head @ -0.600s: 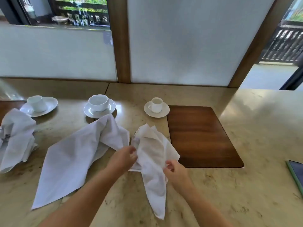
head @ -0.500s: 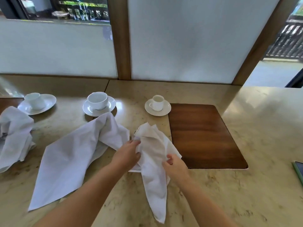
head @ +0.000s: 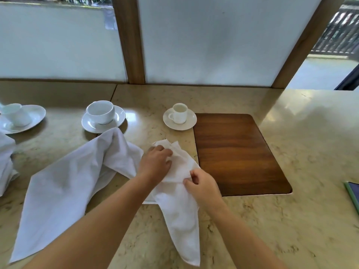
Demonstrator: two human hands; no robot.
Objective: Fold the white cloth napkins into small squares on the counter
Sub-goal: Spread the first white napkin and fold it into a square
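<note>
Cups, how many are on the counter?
3. A small cup beside the wooden board, a wide cup in the middle, and a tilted cup at the far left. Each sits on a saucer.

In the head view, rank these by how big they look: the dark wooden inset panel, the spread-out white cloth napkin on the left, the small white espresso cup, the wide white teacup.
1-2. Spread-out white cloth napkin and dark wooden inset panel: too close to rank.
3. Wide white teacup.
4. Small white espresso cup.
</note>
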